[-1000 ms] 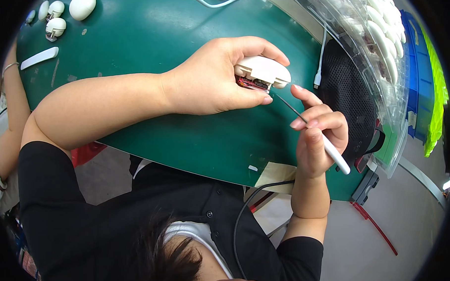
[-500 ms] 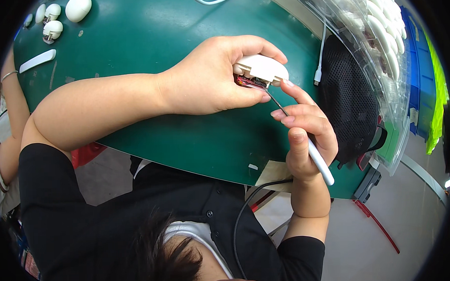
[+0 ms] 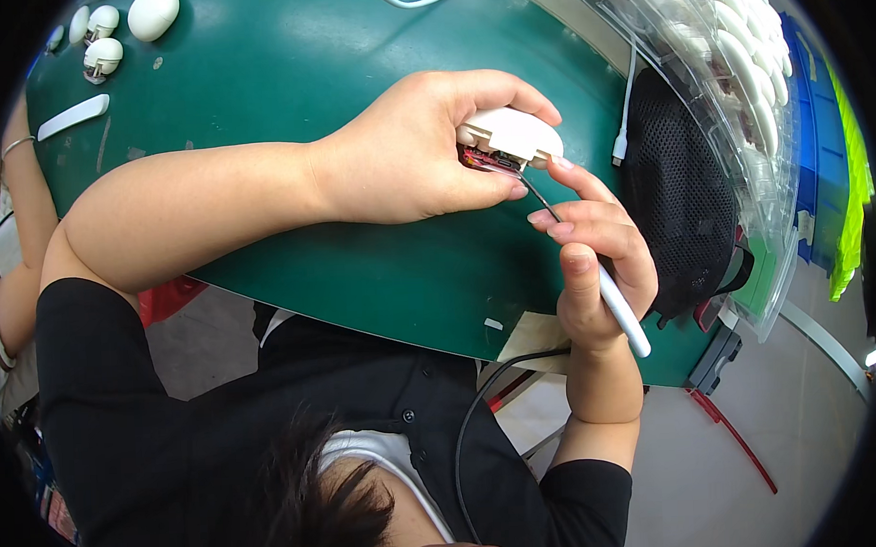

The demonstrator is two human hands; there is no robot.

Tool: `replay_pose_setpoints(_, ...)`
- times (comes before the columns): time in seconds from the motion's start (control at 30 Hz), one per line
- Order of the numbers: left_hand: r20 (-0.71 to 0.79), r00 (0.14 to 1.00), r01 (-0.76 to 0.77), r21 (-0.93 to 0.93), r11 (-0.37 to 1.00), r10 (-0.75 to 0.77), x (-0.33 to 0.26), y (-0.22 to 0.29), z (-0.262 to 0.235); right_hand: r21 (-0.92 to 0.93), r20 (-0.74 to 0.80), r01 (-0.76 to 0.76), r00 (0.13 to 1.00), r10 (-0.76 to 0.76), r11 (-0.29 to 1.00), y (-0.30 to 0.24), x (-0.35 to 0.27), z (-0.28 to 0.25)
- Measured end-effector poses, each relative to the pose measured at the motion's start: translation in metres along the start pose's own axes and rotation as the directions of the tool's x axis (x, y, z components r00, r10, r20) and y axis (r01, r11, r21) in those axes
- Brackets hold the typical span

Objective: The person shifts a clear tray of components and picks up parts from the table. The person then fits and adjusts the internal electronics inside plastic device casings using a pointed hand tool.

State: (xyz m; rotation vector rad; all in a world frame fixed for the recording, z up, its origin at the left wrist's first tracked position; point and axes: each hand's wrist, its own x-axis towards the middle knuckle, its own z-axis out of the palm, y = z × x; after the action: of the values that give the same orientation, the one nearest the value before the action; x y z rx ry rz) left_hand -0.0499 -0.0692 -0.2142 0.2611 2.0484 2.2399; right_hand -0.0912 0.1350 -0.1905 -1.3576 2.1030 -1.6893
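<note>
My left hand point(image 3: 424, 144) grips a rounded white plastic device point(image 3: 515, 134) between fingers and thumb, above the green tabletop. The device's side facing me is open, and red wires with small dark electronic parts show inside. In my right hand point(image 3: 606, 253) is a slim tool with a white handle point(image 3: 623, 310) and a thin dark metal shaft. That shaft's tip reaches the open side, close to my left thumb; its exact contact point is too small to tell. One right fingertip touches the device's right end.
Several white rounded pieces point(image 3: 153, 15) and a flat white strip point(image 3: 74, 117) lie at the far left. A black mesh bag point(image 3: 676, 188) and a white cable point(image 3: 620, 144) sit to the right, beside clear trays point(image 3: 756, 127) of white parts. Another person's arm point(image 3: 32, 191) is at the left edge.
</note>
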Motion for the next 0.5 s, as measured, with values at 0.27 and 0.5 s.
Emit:
replay_pose_setpoints(0.27, -0.004, 0.998, -0.059, 0.076, 0.995, 0.059, 0.0002, -0.0001, -0.0003, -0.076, 0.026, 0.024, 0.999, -0.022, 0.997, -0.0013, 0.0009, -0.001)
replay_pose_setpoints(0.5, 0.01, 1.0, -0.028, 0.046, 0.999, 0.028, -0.0003, 0.0011, -0.0007, -0.085, 0.042, 0.006, 0.999, -0.002, 0.996, -0.0019, 0.0015, -0.0006)
